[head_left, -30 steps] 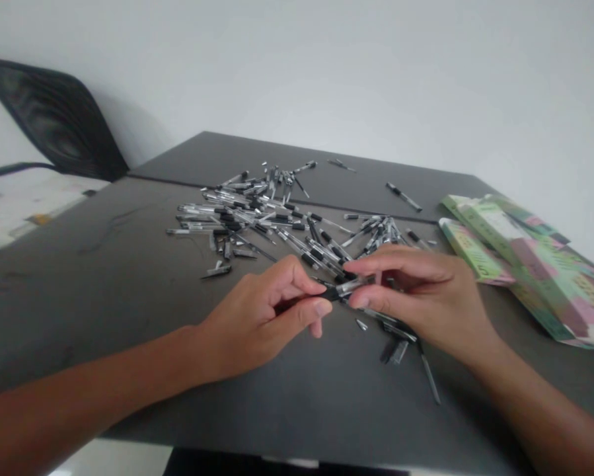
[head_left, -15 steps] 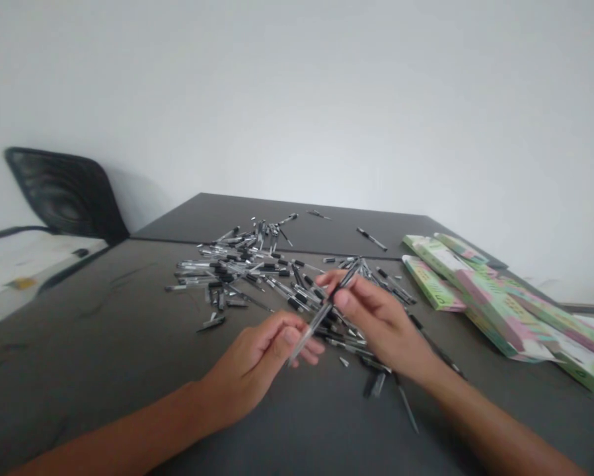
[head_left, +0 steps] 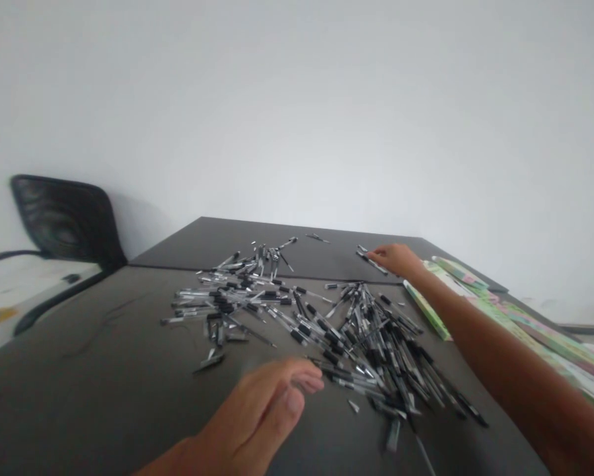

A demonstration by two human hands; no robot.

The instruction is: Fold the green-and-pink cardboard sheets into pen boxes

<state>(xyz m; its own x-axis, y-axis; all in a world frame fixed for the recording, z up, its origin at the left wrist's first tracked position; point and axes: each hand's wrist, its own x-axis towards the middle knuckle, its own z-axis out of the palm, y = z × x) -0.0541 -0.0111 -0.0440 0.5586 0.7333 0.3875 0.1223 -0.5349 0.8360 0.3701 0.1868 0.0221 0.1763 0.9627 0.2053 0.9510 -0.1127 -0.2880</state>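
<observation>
A big heap of black-and-clear pens and pen parts [head_left: 326,324] lies spread over the middle of the dark grey table [head_left: 103,344]. My right hand [head_left: 394,258] is stretched far across to the back of the table, its fingertips pinched on a single pen [head_left: 374,263] that rests on the tabletop apart from the heap. My left hand [head_left: 269,410] hovers low at the near edge, just in front of the heap, with its fingers loosely extended and nothing in them; it is slightly blurred.
Green and pink flat boxes [head_left: 480,297] are stacked along the table's right side, under and behind my right forearm. A black mesh chair [head_left: 63,221] stands at the left beside a white surface. A seam splits the table near its back.
My hands have parted. The right hand carried the pen from the near middle to the table's far back. The left hand let go and sank towards me. The camera tilted upward.
</observation>
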